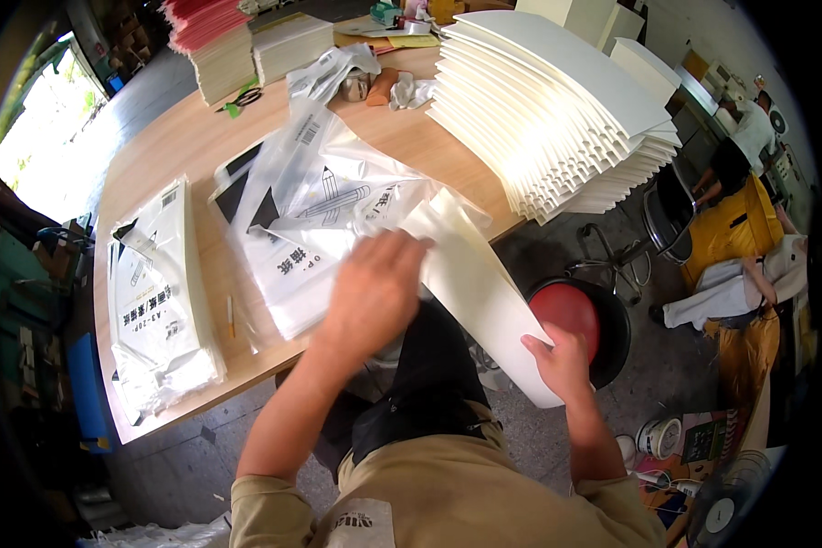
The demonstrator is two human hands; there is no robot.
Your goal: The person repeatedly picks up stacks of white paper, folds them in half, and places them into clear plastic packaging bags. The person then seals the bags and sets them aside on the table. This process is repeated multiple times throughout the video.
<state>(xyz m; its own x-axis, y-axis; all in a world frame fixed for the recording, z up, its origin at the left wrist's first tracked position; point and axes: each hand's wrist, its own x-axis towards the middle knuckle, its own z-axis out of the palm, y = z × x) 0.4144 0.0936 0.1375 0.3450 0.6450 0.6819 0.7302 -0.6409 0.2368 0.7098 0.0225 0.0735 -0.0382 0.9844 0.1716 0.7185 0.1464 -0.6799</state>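
Observation:
My right hand (562,363) grips the near end of a cream paper stack (484,283), thumb on top. The stack slants from the table edge over my lap. Its far end meets a clear printed plastic bag (306,151) with pencil drawings, and the film overlaps it there. My left hand (374,288) is over the bag beside the stack's far end. Its fingers look bent but are smeared by motion, so their hold on the film is unclear. Under this bag lie more flat printed bags (288,288).
Filled packs (164,301) are piled at the table's left. A tall stack of white paper bundles (539,110) stands at the back right. Scissors (239,99) and red-topped paper piles (212,55) lie at the back. A red stool (566,315) stands right; people (740,283) sit beyond.

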